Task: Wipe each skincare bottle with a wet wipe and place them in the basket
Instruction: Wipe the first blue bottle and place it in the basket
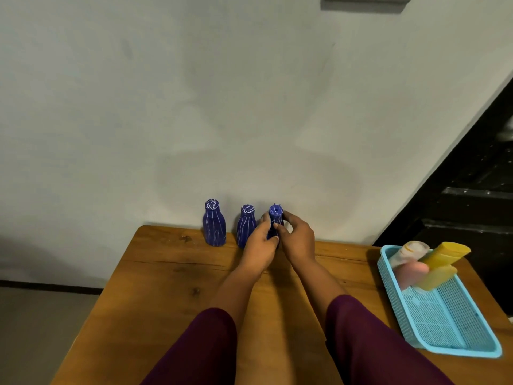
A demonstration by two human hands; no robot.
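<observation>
Three blue bottles stand in a row at the table's far edge against the wall. The left bottle [213,225] and the middle bottle [246,224] carry white streaks and stand free. The right bottle [276,212] is plain blue; only its cap and neck show. My left hand [261,245] and my right hand [295,240] both curl round its body from either side. No wet wipe can be seen; the hands hide anything between them. A light blue mesh basket [444,315] sits at the right, holding a yellow bottle [441,261], a pink tube [410,272] and a whitish bottle [410,251].
The wooden table [166,287] ends at the white wall behind the bottles. Its left edge drops to the floor. A dark opening lies beyond the wall at the right, behind the basket. The near half of the basket holds nothing.
</observation>
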